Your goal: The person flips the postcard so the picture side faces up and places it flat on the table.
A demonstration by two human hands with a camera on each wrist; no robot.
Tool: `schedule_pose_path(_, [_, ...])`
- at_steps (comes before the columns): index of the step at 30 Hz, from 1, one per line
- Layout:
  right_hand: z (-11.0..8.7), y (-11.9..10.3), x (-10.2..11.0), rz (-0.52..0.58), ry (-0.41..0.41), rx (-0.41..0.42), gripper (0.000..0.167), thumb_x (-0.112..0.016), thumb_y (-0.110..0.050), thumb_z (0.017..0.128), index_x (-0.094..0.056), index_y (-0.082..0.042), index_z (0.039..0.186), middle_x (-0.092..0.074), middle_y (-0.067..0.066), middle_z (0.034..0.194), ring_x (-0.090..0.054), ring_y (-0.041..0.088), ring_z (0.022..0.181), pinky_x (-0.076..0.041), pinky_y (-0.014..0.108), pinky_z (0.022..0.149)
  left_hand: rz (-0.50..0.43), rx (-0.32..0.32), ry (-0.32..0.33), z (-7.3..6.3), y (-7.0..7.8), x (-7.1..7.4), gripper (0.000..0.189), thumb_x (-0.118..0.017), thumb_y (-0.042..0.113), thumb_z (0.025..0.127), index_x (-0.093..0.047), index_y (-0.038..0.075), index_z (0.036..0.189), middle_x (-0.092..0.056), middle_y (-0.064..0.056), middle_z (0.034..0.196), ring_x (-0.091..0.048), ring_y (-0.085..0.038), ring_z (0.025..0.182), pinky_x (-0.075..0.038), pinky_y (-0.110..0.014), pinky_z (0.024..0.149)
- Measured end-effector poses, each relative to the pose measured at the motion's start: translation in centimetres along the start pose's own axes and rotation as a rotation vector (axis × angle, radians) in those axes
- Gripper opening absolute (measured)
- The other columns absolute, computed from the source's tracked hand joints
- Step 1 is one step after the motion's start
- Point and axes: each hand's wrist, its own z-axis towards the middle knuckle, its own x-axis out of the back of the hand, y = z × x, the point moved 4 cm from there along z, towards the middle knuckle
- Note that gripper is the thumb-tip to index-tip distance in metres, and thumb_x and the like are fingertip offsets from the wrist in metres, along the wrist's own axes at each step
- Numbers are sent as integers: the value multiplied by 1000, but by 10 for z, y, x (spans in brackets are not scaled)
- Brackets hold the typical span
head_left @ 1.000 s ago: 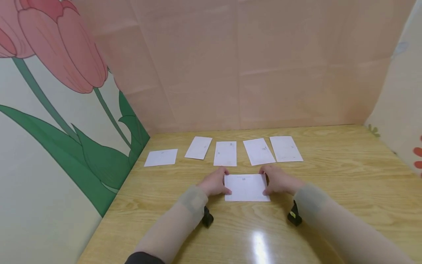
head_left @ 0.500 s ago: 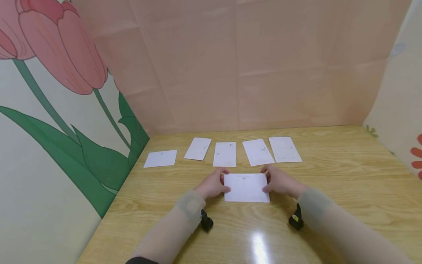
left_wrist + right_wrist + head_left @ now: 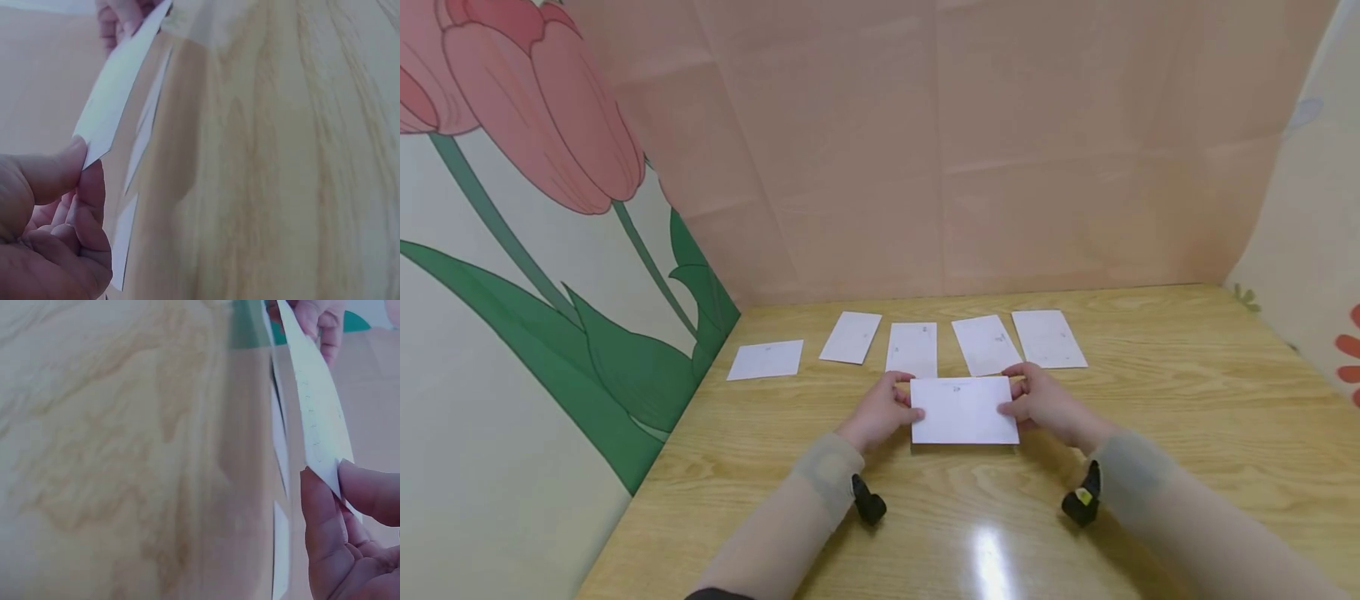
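Observation:
A white sheet of paper (image 3: 965, 412) with a small dark mark near its top edge is raised off the table, its shadow showing just below it. My left hand (image 3: 883, 411) pinches its left edge, thumb on the near face and fingers behind. At the opposite edge my right hand (image 3: 1048, 406) pinches the sheet the same way. In the left wrist view the paper (image 3: 119, 87) stretches from the left thumb toward the other hand. Seen from the right wrist, the paper (image 3: 319, 400) bows slightly between the two hands.
Several white sheets lie in a row along the back of the wooden table (image 3: 1187, 400), among them a sideways sheet (image 3: 766, 360) at far left and an upright sheet (image 3: 1049, 339) at right. A pink cloth (image 3: 940, 150) hangs behind; a tulip-painted wall (image 3: 542, 333) stands left.
Both hands have lifted the sheet of paper off the table and moved it slightly away from me, toward the row. The sheets in the row stay where they were.

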Motion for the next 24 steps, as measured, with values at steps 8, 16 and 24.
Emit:
schedule_pose_path(8, [-8,-12,7,24,5,-18,64,-67,-10,90,-28,6,139,-47,14,103,-53,23,86,-55,39,72,-139,15,31,-4,12,4,55,-76,9,83,-48,13,130,-57,-6,93,-53,-19,82,-43,-30,73])
schedule_pose_path(16, [-14,-24,14,12,19,42,51,-68,-11,90,-36,4,127,-45,11,95,-51,23,84,-55,40,69,-109,-11,26,-10,21,5,21,-70,19,90,-61,6,104,-61,-4,88,-56,-18,80,-49,-39,79])
schedule_pose_path(24, [-20,-32,16,-63,55,130,41,-67,-11,90,-40,4,118,-44,14,97,-52,25,83,-56,39,68,-115,-13,30,-16,24,7,22,-64,29,94,-66,7,89,-57,-1,73,-54,-16,67,-38,-26,58])
